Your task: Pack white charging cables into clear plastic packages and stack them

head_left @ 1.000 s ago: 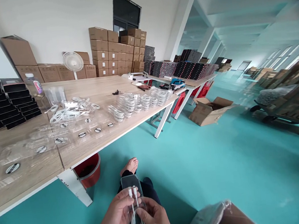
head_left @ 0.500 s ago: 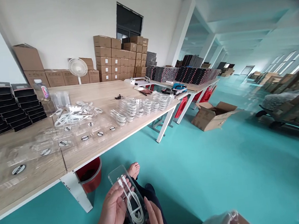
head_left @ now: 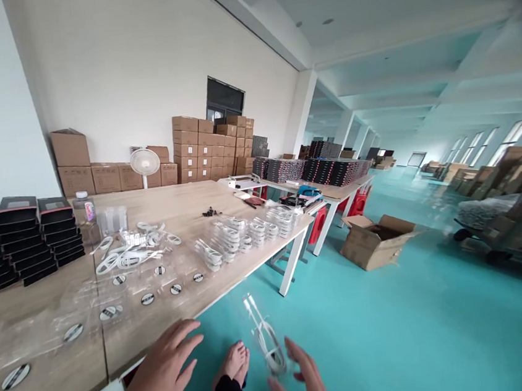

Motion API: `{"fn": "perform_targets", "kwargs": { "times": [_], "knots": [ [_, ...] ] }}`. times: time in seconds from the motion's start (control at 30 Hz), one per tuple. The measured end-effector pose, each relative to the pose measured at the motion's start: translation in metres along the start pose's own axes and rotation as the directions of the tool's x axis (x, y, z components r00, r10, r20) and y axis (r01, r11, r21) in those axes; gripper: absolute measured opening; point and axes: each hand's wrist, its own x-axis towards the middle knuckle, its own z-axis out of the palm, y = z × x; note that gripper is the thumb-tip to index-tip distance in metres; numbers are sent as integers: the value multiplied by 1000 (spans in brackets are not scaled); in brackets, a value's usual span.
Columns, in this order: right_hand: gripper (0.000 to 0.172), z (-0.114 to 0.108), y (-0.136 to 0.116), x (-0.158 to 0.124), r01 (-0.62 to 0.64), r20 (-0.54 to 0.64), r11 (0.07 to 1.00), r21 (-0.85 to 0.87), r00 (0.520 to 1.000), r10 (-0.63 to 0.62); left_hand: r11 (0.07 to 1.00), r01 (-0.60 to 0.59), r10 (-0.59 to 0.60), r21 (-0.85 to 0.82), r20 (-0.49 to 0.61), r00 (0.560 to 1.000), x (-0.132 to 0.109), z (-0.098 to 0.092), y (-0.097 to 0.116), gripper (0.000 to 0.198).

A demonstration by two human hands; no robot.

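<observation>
- One coiled white cable [head_left: 269,341], in a clear plastic case [head_left: 261,320], is at lower centre of the frame, above the floor and to the right of the feet [head_left: 234,360]. Blur hides the case edges.
- Change, left hand [head_left: 160,371]: a half second earlier it supported the case over the lap; it is now released, empty, fingers spread, at lower left near the front edge of the table [head_left: 172,198].
- Change, right hand [head_left: 301,378]: it now grasps the lower end of the case between thumb and fingers; exact contact points are blurred.
- Meaning (judgement): the cable appears settled in its case, and one-handed carrying replaces two-handed handling.
- Reference: filled cases [head_left: 232,236] stand stacked at centre; loose cables [head_left: 132,256] lie left of them.
</observation>
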Motion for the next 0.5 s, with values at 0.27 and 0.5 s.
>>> {"fn": "perform_targets", "kwargs": {
  "times": [0.27, 0.5],
  "knots": [
    [55, 37, -113, 185, 243, 226, 901, -360, 959, -168, 820, -443, 397, 361, 199, 896, 15, -19, -62, 32],
    [34, 127, -143, 218, 359, 286, 829, -429, 924, -253, 858, -453, 454, 241, 53, 889, 32, -2, -81, 23]
  ]
}}
